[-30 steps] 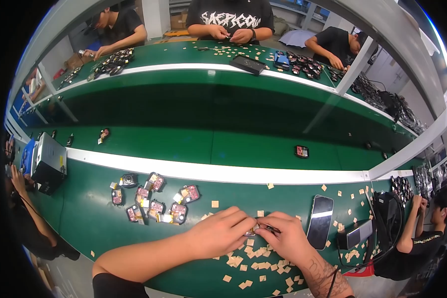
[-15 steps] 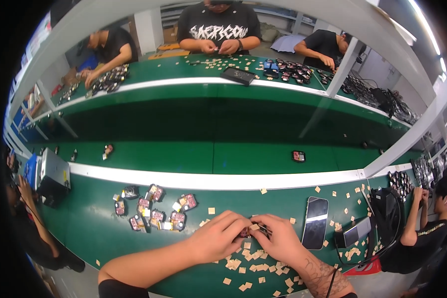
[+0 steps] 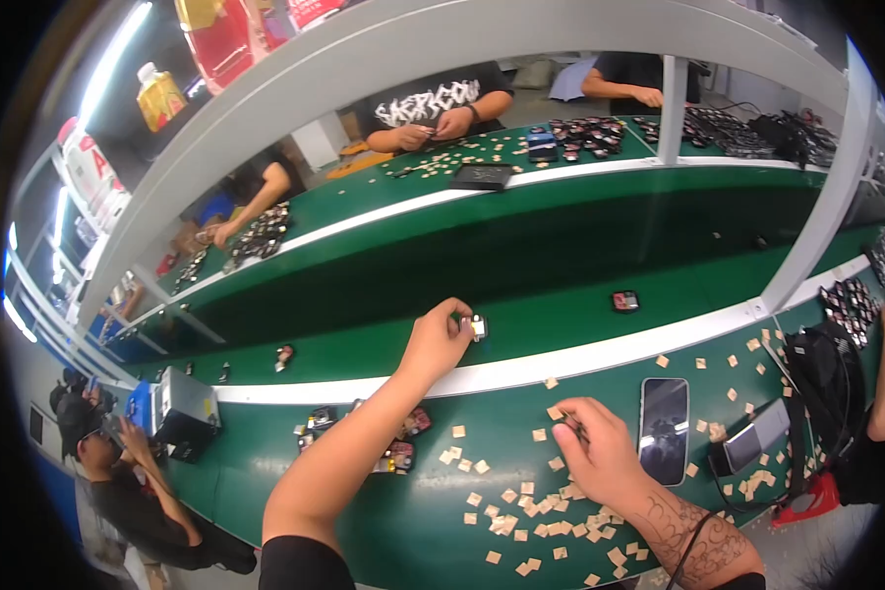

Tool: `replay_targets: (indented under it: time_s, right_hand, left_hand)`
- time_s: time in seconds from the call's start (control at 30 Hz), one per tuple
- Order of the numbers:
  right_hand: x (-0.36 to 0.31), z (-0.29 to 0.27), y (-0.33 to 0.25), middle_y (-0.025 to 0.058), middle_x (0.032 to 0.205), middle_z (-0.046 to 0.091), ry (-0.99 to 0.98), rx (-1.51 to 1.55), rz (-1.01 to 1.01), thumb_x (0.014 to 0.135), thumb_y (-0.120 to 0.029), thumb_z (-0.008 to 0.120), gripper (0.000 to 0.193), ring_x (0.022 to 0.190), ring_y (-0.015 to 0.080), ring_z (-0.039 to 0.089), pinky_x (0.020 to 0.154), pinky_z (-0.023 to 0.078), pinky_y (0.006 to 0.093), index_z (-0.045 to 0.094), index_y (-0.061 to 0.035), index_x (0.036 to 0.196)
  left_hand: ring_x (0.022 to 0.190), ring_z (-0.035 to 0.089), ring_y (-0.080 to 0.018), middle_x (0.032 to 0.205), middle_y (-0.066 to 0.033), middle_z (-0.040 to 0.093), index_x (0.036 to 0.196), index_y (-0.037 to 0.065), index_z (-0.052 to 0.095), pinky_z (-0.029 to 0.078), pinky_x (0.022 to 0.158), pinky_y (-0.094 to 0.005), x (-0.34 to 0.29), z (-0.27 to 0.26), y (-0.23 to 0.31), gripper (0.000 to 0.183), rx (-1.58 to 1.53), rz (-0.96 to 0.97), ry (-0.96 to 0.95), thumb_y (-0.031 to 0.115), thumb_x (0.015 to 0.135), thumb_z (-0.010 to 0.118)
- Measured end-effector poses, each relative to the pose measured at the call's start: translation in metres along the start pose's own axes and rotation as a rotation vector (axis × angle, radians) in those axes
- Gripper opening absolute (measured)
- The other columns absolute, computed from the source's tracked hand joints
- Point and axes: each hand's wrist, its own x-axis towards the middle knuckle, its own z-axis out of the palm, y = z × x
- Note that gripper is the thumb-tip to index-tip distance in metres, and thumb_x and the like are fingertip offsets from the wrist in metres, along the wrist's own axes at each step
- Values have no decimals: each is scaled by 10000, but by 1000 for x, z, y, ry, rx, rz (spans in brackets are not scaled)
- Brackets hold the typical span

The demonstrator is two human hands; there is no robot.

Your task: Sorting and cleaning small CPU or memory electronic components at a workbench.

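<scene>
My left hand [image 3: 437,340] reaches over the white rail to the green strip beyond it. Its fingertips are closed on the edge of a small electronic module [image 3: 478,327] with a black casing and a pale patch. Over the near table, my right hand [image 3: 596,450] is curled round a thin dark tool [image 3: 577,430], mostly hidden by the fingers. At the fingertips a small tan square [image 3: 555,413] shows; I cannot tell whether the tool grips it. Many similar tan squares [image 3: 531,506] lie below this hand. More modules [image 3: 399,456] sit partly behind my left forearm.
A phone [image 3: 664,433] lies right of my right hand, near a grey box-shaped device [image 3: 757,438] and a black bag [image 3: 824,379]. The white rail [image 3: 521,370] divides table from strip. Another module [image 3: 624,301] rests on the strip. Co-workers sit across and at both sides.
My left hand has left my right hand and carried the module forward over the rail. My right hand has shifted slightly right. The view has turned and tilted.
</scene>
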Motion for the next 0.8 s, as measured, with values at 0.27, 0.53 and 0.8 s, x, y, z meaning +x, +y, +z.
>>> replay_targets:
  time_s: [0.27, 0.53, 0.8]
  right_hand:
    - [4, -8, -3, 174, 975, 699, -98, -61, -52, 1041, -73, 636, 81, 768, 355, 683, 661, 532, 419, 657, 5, 1050]
    - [2, 0, -4, 167, 1011, 653, -85, -53, 56, 1038, -83, 639, 85, 734, 315, 666, 674, 529, 408, 667, -17, 1084]
    - [-1, -2, -2, 120, 1031, 519, -133, -133, -61, 1025, 8, 614, 323, 803, 235, 592, 715, 524, 361, 712, -45, 1329]
  left_hand:
    - [1345, 573, -409, 1386, -222, 590, 1474, 76, 572, 509, 1108, -484, -34, -65, -2, 605, 372, 36, -230, 294, 947, 772]
    - [1190, 628, -345, 1214, -151, 596, 1435, 80, 604, 543, 1021, -423, -128, -62, 20, 602, 342, 69, -372, 3, 867, 786]
    - [1183, 622, -369, 1302, -140, 583, 1409, 81, 655, 559, 973, -442, -160, 16, 45, 541, 171, 500, -403, 225, 914, 819]
